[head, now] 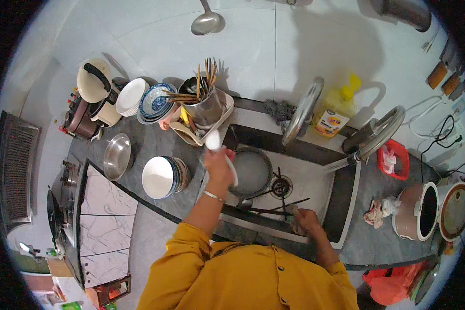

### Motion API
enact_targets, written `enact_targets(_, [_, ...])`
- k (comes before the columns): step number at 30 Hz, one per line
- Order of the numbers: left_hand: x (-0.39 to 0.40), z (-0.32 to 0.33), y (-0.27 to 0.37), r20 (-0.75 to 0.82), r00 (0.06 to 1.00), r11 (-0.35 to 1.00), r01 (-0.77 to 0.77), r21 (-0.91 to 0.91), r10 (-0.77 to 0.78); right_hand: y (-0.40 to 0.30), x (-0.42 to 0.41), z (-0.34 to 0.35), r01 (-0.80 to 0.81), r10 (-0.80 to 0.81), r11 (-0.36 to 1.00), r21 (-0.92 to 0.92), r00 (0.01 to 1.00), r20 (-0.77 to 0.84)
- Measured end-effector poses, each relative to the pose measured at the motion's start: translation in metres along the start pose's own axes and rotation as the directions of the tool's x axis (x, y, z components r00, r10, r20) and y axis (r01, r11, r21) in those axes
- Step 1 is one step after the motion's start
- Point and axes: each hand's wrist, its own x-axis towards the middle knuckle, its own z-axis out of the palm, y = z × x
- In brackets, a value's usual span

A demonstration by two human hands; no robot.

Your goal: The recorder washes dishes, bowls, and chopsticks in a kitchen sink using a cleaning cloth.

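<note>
My left hand (218, 164) is raised over the sink's left edge, shut on a white spoon (213, 140). The spoon's rounded end points toward the utensil tray, and its pale handle curves down beside my palm. My right hand (307, 221) is low over the near side of the sink (306, 182), closed around a pale, blurred thing, perhaps a cloth. In the sink, a round dark pan (252, 170) lies at the left. Several dark chopsticks (282, 201) and a dark-handled ladle (246, 204) lie near the drain (281, 186). Water appears to run from the right faucet (381, 135).
A stack of bowls (159, 177) and a steel basin (117, 157) stand left. Behind them are more bowls (132, 97) and a steel utensil holder (207, 110) with chopsticks. Yellow dish soap (333, 114) stands behind the sink; an open rice cooker (409, 211) is right.
</note>
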Motion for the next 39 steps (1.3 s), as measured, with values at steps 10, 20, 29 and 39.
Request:
enact_targets(10, [0.130,-0.028,0.056,-0.091,0.974,0.978,-0.204,0.034,0.206,-0.007,-0.008,-0.005,0.007,-0.008,1.000,0.029,0.999,0.042])
enact_targets(20, [0.108,-0.005,0.054,-0.023,0.939,0.888,-0.315,0.334,0.342,0.003,0.005,0.006,0.124,-0.121,0.992,0.010,0.982,-0.145])
enact_targets(29, [0.007,-0.062,-0.087,0.033,0.997,0.719,0.028,0.695,-0.070,0.020,0.040,-0.017,0.126,-0.134,0.989,-0.072,0.983,-0.127])
enact_targets(39, [0.003,-0.083,-0.101,-0.259,0.944,0.775,0.317,0.547,-0.204,0.013,0.066,-0.023,-0.141,0.101,0.940,-0.310,0.985,-0.143])
